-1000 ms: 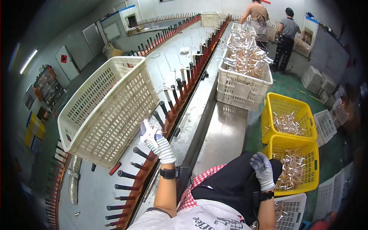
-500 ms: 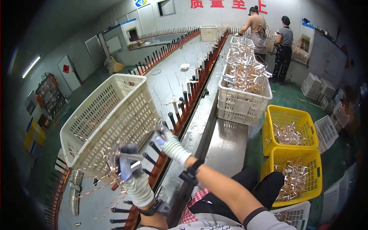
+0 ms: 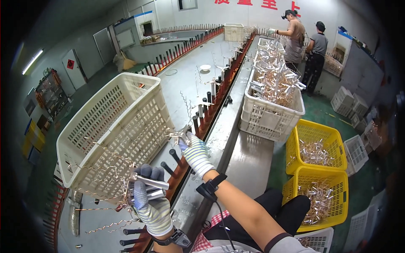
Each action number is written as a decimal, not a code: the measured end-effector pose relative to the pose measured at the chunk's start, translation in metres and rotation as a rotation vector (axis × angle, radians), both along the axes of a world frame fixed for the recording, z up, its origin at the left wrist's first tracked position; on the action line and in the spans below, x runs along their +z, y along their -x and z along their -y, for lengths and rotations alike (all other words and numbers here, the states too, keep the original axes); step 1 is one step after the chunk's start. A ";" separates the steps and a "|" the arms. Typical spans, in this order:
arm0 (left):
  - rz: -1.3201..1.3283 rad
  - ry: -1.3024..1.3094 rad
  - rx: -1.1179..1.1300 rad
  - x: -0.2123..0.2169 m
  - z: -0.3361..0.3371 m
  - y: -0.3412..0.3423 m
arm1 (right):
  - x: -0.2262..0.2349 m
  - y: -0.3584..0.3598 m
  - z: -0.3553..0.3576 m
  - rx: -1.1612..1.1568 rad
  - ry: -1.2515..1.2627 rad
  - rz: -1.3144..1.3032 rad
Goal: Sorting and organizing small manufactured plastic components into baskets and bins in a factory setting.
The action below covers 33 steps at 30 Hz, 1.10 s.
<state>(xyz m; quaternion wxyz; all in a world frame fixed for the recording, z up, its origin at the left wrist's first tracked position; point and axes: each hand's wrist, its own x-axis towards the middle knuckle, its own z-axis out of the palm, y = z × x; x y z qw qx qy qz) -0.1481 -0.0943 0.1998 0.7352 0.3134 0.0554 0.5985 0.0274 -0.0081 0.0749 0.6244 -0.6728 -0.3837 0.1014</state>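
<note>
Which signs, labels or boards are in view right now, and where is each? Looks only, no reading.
Red lettering: along the top of the white back wall, large red characters.
Diamond sign: on the pale door at far left, small red diamond.
Notice board: left wall, dark panel with colourful sheets.
Papers: lower on the left wall, yellow and blue sheets.

Even, fairly bright indoor light with a ceiling tube glowing far left of the white crate (image 3: 114,135), soft shadows, sharp centre, and heavy fisheye bending into a black vignette at the rim.
</note>
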 end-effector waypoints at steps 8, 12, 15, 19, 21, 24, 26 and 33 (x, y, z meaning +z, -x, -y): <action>-0.069 0.077 0.144 -0.011 -0.006 0.000 | 0.049 0.030 0.031 0.313 -0.586 -0.492; -0.021 0.056 0.070 -0.012 -0.010 -0.007 | 0.026 0.000 0.013 0.048 -0.564 -0.400; -0.044 0.081 0.083 -0.011 -0.010 -0.014 | -0.011 -0.019 -0.015 0.001 -0.383 -0.038; -0.063 0.107 0.057 -0.015 -0.012 -0.014 | -0.009 -0.019 -0.019 0.254 -0.282 -0.459; -0.143 0.166 0.174 -0.012 -0.010 -0.012 | 0.005 -0.012 -0.004 0.568 -0.626 -0.754; -0.136 0.146 0.128 -0.021 -0.015 -0.012 | 0.022 -0.014 -0.002 0.371 -0.722 -0.803; -0.069 0.137 0.049 -0.014 -0.012 -0.016 | 0.001 -0.038 -0.020 0.201 -0.706 -0.454; 0.001 0.080 -0.097 -0.013 -0.007 -0.038 | -0.065 -0.116 -0.051 0.482 -0.881 -0.722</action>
